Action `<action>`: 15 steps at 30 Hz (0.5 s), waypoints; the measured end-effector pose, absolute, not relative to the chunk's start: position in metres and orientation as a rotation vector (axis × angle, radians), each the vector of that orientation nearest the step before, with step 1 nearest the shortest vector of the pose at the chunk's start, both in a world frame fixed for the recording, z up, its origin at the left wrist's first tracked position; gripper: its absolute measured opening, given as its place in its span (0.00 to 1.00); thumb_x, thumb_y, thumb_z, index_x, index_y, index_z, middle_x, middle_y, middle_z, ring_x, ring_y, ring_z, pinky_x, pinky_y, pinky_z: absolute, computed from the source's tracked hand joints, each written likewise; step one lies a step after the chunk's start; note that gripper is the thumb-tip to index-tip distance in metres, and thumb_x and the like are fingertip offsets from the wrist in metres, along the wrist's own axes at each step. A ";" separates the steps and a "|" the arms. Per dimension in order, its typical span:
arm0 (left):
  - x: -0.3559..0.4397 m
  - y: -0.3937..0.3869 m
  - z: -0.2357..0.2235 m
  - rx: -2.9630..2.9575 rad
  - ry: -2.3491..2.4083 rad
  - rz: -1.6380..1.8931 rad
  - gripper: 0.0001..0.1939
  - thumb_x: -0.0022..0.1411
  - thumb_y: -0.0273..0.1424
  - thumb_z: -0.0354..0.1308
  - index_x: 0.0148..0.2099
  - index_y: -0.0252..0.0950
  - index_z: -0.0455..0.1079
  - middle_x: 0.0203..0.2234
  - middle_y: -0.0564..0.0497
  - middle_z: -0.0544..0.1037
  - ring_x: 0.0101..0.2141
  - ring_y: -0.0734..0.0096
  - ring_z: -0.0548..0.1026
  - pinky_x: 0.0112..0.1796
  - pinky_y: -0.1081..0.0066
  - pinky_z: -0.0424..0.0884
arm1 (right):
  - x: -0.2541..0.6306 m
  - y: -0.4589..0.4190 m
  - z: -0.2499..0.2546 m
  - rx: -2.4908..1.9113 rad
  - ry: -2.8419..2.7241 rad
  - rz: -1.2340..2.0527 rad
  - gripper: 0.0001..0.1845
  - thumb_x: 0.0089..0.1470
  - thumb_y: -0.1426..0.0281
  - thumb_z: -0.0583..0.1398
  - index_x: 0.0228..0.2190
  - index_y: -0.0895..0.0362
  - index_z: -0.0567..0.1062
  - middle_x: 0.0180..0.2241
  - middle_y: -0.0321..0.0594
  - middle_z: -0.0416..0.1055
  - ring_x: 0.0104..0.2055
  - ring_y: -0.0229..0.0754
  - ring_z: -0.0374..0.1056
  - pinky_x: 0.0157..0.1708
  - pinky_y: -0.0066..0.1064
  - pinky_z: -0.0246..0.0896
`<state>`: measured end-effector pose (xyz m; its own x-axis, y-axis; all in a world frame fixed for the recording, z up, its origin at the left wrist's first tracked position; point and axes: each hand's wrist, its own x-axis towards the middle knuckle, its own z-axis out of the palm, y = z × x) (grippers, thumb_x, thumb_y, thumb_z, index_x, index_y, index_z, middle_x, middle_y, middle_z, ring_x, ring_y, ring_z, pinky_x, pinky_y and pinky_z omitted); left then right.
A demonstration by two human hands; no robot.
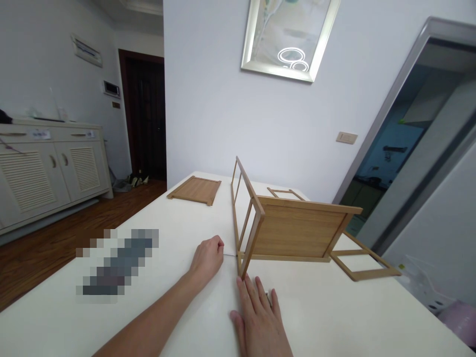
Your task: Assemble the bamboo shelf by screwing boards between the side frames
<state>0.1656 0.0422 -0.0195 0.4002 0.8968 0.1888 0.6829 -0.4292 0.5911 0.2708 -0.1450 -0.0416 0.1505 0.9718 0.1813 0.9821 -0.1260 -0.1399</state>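
My left hand is closed in a fist just left of the wooden frame. From it a thin metal rod, like a hex key, reaches to the frame's lower bar. My right hand lies open and flat on the table, fingertips at the near lower corner of the wooden side frame. That ladder-like frame stands on edge, joined to an upright wooden panel that extends right. Between my right fingers a small light object shows, mostly hidden.
Another wooden panel lies flat at the table's far left. One open wooden frame lies on the right, and another is partly hidden behind the panel. A blurred dark patch covers something at left on the white table.
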 end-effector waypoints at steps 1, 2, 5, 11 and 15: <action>0.166 0.042 -0.019 2.242 1.352 0.680 0.09 0.63 0.25 0.51 0.37 0.38 0.73 0.32 0.49 0.81 0.36 0.66 0.77 0.37 0.71 0.64 | 0.271 -0.145 -0.042 -2.197 -1.911 -0.074 0.29 0.66 0.55 0.46 0.65 0.45 0.50 0.66 0.36 0.49 0.67 0.55 0.47 0.62 0.60 0.48; 0.166 0.041 -0.019 2.244 1.350 0.675 0.09 0.63 0.25 0.51 0.38 0.37 0.73 0.33 0.49 0.81 0.37 0.65 0.77 0.37 0.71 0.64 | 0.271 -0.146 -0.042 -2.195 -1.911 -0.078 0.29 0.66 0.55 0.46 0.65 0.45 0.50 0.66 0.36 0.49 0.67 0.55 0.47 0.62 0.60 0.48; 0.166 0.041 -0.019 2.236 1.350 0.664 0.09 0.64 0.25 0.51 0.38 0.37 0.73 0.33 0.49 0.81 0.37 0.65 0.77 0.37 0.71 0.64 | 0.271 -0.146 -0.044 -2.191 -1.911 -0.094 0.29 0.65 0.54 0.46 0.65 0.45 0.51 0.65 0.36 0.50 0.67 0.55 0.48 0.61 0.59 0.49; 0.167 0.043 -0.020 2.206 1.350 0.668 0.09 0.63 0.25 0.51 0.38 0.38 0.73 0.32 0.50 0.81 0.36 0.68 0.77 0.37 0.72 0.64 | 0.272 -0.146 -0.046 -2.170 -1.923 -0.125 0.29 0.66 0.55 0.47 0.65 0.45 0.51 0.65 0.36 0.51 0.67 0.55 0.49 0.61 0.58 0.50; 0.167 0.043 -0.021 2.198 1.350 0.686 0.08 0.63 0.24 0.51 0.37 0.38 0.72 0.32 0.50 0.81 0.35 0.68 0.77 0.36 0.72 0.64 | 0.272 -0.145 -0.046 -2.171 -1.922 -0.103 0.30 0.65 0.55 0.47 0.65 0.45 0.50 0.65 0.36 0.50 0.67 0.55 0.48 0.61 0.59 0.50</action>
